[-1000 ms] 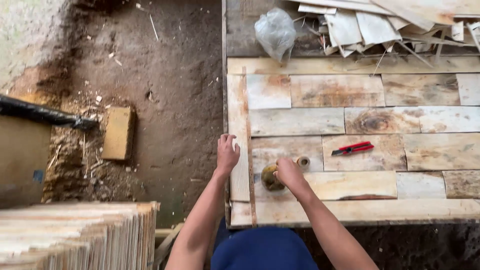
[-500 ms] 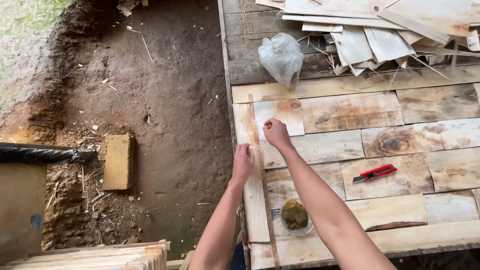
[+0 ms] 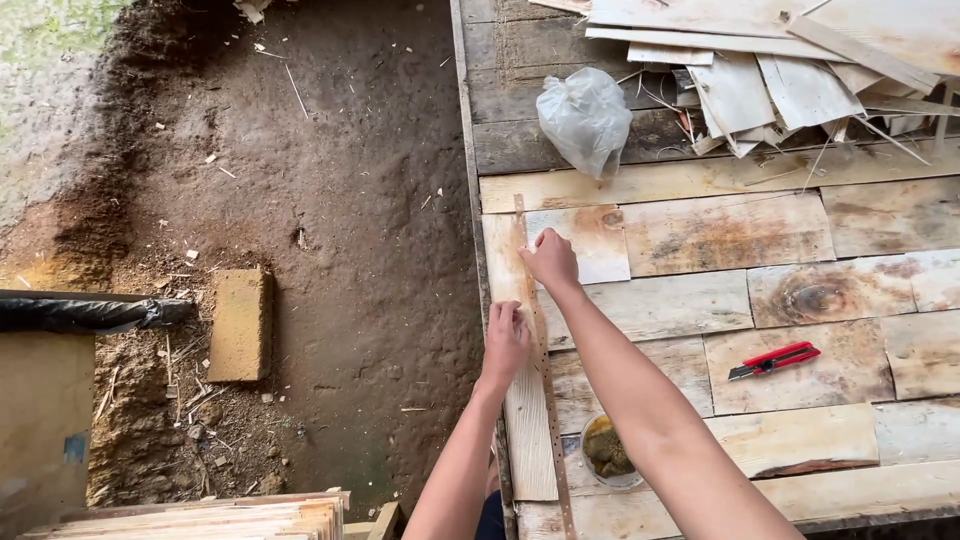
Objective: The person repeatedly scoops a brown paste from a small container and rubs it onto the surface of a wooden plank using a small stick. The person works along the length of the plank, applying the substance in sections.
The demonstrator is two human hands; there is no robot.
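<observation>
My left hand (image 3: 505,343) lies flat on a pale, narrow wood sheet (image 3: 527,430) at the left edge of the wooden work table (image 3: 700,180). My right hand (image 3: 549,259) presses farther up on a thin brown strip (image 3: 545,400) that runs lengthwise over that sheet. Under my right forearm stands a small round tub (image 3: 605,452) holding a yellow-brown lump. Rectangular veneer pieces (image 3: 725,232) lie side by side across the table.
A red utility knife (image 3: 772,360) lies on the veneer to the right. A clear plastic bag (image 3: 584,118) and a heap of veneer scraps (image 3: 790,70) sit at the far end. Bare dirt floor with a brick (image 3: 240,324) is at left; stacked sheets (image 3: 200,518) below.
My right hand left the tub and reached up the strip. My left hand slid forward along the narrow sheet. The camera view moved forward.
</observation>
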